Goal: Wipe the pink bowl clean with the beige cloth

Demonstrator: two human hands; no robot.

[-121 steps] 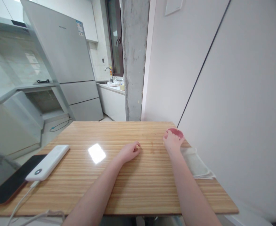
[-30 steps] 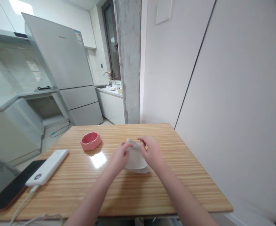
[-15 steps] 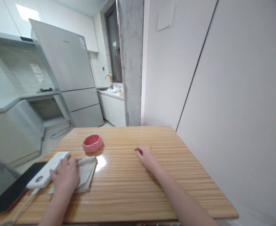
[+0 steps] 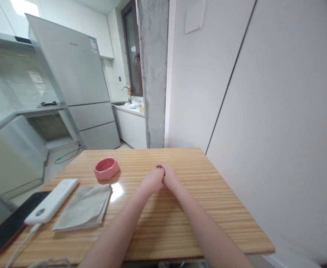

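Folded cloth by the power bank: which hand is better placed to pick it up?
Probably the left. Both hands meet mid-table, left hand touching right hand, but the cloth lies on the left side, so the right would cross over.

**Around the wooden table**

A white power bank (image 4: 51,201) lies on the table (image 4: 208,208), its cable trailing off the near edge, beside a dark phone (image 4: 4,230) (partly cut off). Behind stand a grey fridge (image 4: 74,78), a concrete pillar (image 4: 152,70) and a sink tap (image 4: 126,91).
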